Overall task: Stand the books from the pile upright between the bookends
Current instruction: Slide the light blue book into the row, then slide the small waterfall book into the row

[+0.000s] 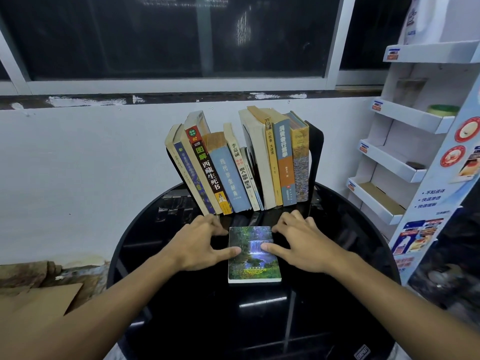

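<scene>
A small book with a waterfall cover point(254, 266) lies flat on the round black table point(197, 307). My left hand point(200, 242) is at its left side, thumb on the cover and fingers at the far left corner. My right hand point(301, 242) mirrors it on the right, thumb on the cover. Behind stands a row of several books point(241, 165), the left ones leaning left, the right ones nearly upright. A black bookend point(315, 157) closes the row on the right. The left bookend is mostly hidden behind the leaning books.
A white wall and a dark window rise right behind the table. A white cardboard display shelf point(405, 141) stands to the right. Brown cardboard point(39, 302) lies at the lower left, beside the table.
</scene>
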Demonstrator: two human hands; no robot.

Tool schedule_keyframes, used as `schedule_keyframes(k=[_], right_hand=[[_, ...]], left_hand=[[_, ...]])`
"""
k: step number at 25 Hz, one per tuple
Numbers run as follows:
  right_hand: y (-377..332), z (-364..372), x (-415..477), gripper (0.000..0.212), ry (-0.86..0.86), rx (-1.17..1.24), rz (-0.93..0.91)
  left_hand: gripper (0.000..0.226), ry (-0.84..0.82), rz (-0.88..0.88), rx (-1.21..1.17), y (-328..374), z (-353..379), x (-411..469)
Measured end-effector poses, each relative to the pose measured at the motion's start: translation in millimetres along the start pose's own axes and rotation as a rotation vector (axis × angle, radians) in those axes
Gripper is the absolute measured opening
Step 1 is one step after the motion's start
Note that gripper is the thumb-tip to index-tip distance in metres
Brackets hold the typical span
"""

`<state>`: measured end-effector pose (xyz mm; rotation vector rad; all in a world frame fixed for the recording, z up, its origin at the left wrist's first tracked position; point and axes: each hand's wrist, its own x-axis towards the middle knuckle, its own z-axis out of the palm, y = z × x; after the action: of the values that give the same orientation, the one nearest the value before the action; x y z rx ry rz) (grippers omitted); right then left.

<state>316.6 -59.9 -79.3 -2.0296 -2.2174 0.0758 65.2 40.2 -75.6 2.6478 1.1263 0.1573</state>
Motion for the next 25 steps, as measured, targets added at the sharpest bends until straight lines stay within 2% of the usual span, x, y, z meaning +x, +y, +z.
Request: schedule_keyframes(k=[3, 6, 7, 10, 13, 15, 17, 20, 25], right_hand=[[-5, 4, -3, 0.072, 0.020, 0.035, 0.010], [-8, 6, -4, 0.073, 0.024, 0.054, 0.023], [-9, 7, -4, 0.073, 0.024, 0.059, 0.030], [-13, 7, -5, 0.074, 0.027, 0.142, 0.037], [-22, 8, 1, 0.084, 0.049, 0.325, 0.036], [-19, 6, 6, 0.090, 0.091, 0.406, 0.120], [-10, 3, 6, 0.090, 0.127, 0.364, 0.199], [-3, -1, -5, 0.083, 0.133, 0.179, 0.271], [-12, 0, -16, 0.083, 0.020, 0.138, 0.232]], left_hand=[[0.087, -0.014, -0.005, -0.041, 2, 5, -1], [0.103, -0.019, 0.001, -0.061, 1, 6, -2], [0.103, -0.014, 0.006, -0.075, 0, 7, -2], [0.081, 0.033, 0.029, -0.166, 2, 10, -4], [0.089, 0.056, 0.059, -0.252, 14, 10, -1], [0.093, 0.061, 0.055, -0.237, 20, 11, 3], [0.099, 0.053, 0.013, -0.188, 19, 9, 8], [0.103, 0.006, -0.044, -0.066, 15, 6, 11], [0.110, -0.031, -0.039, -0.024, 16, 7, 12]])
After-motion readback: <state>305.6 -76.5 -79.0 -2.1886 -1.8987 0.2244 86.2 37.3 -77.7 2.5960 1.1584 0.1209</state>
